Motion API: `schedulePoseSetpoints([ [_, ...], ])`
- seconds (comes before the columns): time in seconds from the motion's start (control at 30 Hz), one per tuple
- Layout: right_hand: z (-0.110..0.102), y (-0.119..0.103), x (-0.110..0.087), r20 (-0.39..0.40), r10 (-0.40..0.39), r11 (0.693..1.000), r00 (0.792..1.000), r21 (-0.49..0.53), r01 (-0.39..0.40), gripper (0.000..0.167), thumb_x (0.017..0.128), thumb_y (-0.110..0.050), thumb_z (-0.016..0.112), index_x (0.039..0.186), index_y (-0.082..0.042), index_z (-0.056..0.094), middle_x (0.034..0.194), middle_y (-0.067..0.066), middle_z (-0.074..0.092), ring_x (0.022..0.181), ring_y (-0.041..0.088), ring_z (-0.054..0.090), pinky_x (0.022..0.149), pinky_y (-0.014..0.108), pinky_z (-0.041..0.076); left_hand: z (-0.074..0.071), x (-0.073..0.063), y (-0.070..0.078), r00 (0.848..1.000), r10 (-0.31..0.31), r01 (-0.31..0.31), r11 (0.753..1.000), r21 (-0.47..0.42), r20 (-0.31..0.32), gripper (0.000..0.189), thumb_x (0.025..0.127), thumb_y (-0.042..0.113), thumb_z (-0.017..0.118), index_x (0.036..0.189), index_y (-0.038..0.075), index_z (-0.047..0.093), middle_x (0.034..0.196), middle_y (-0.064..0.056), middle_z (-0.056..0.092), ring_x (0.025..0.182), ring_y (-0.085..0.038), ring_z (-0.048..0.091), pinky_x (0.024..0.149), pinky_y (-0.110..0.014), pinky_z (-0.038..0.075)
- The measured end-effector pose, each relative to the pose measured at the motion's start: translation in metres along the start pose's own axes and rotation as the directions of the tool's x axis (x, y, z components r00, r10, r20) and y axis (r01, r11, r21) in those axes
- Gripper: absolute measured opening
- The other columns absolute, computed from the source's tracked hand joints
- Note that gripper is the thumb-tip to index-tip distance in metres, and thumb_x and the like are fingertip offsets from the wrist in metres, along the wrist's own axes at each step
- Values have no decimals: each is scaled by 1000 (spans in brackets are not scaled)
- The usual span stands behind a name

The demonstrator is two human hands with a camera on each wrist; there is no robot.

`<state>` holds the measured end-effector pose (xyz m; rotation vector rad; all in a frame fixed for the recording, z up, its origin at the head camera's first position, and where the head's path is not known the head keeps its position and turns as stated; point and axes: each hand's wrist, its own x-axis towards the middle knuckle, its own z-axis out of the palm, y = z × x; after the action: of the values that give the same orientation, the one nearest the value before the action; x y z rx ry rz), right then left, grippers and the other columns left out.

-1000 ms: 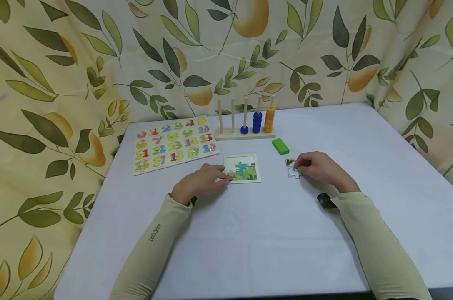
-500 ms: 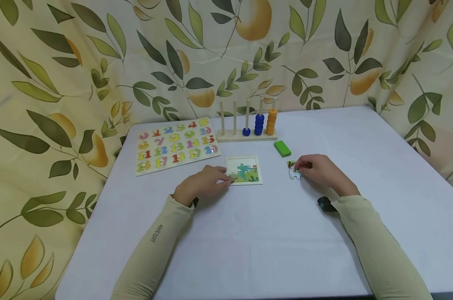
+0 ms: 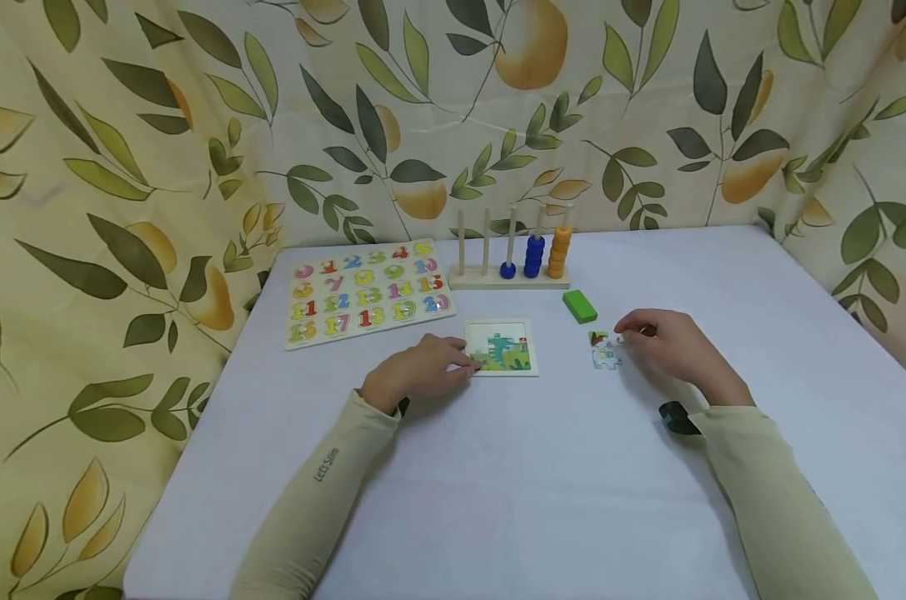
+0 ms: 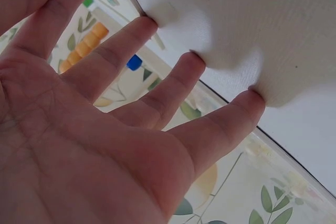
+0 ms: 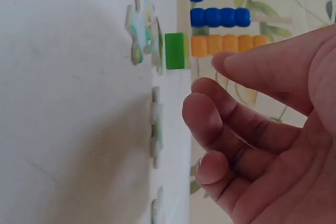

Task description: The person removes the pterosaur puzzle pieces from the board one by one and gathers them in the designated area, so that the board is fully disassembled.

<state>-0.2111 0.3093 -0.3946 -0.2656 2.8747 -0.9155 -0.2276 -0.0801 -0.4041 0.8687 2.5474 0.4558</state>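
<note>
A small white-framed jigsaw tray (image 3: 533,347) lies mid-table, a green dinosaur picture (image 3: 507,355) partly filling it. My left hand (image 3: 421,372) rests at its left edge, fingers extended, thumb reaching over the lower left corner. In the left wrist view the spread fingertips (image 4: 195,64) meet the white tabletop. To the tray's right lie loose jigsaw pieces, among them a pale blue one (image 3: 606,360) and a brown-green one (image 3: 598,338). My right hand (image 3: 666,346) hovers beside them. The right wrist view shows its fingers (image 5: 202,114) loosely bent, thumb apart, nothing between them.
Behind the pieces lies a green block (image 3: 580,307). A wooden peg abacus (image 3: 508,282) with blue and orange beads stands at the back. At the back left is a number puzzle board (image 3: 370,294). A leaf-patterned curtain (image 3: 453,125) hangs behind the white-covered table (image 3: 513,500).
The head view has turned slightly left, shifting everything rightward. My right hand has drawn a little away from the pieces, uncovering more of them. My left hand stays at the tray.
</note>
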Motion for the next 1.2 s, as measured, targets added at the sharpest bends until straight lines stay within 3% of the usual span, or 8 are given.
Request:
schedulePoseSetpoints([
  [0.23, -4, -14, 0, 2, -29, 1000, 1000, 0, 29, 28, 110, -14, 57, 126, 4, 70, 118, 22, 71, 104, 34, 61, 85, 44, 53, 7, 7, 2, 1000, -1, 1, 1000, 0, 6, 37, 113, 30, 56, 143, 13, 72, 164, -14, 47, 149, -39, 42, 121, -52, 35],
  [0.47, 0, -45, 10, 7, -91, 995, 996, 32, 90, 28, 110, -16, 61, 127, 5, 70, 114, 21, 72, 97, 33, 62, 76, 38, 56, 12, 13, 6, 999, 32, -32, 999, 22, 16, 36, 113, 29, 57, 144, 17, 71, 165, -13, 47, 147, -38, 43, 119, -51, 38],
  [0.77, 27, -92, 49, 61, -178, 983, 982, 65, 174, 27, 107, -14, 65, 126, 4, 72, 112, 16, 71, 104, 34, 62, 89, 49, 56, 6, 11, 7, 1000, 1, -1, 1000, 29, 2, 36, 113, 30, 57, 144, 18, 71, 165, -12, 47, 147, -36, 44, 119, -51, 38],
  [1.0, 51, -98, 71, 128, -260, 965, 957, 67, 253, 26, 102, -7, 70, 123, 6, 74, 101, 10, 70, 94, 29, 60, 81, 40, 53, 3, 6, 3, 1000, -28, 28, 999, 17, 1, 37, 113, 31, 58, 144, 17, 71, 165, -12, 46, 146, -36, 43, 119, -52, 38],
  [1.2, 65, -94, 81, 186, -224, 974, 957, 82, 212, 29, 101, -9, 71, 127, 4, 72, 104, 11, 69, 97, 29, 59, 83, 41, 51, 2, 3, -2, 999, -38, 38, 999, 19, -11, 38, 113, 32, 57, 144, 16, 71, 165, -12, 47, 146, -36, 44, 119, -52, 38],
])
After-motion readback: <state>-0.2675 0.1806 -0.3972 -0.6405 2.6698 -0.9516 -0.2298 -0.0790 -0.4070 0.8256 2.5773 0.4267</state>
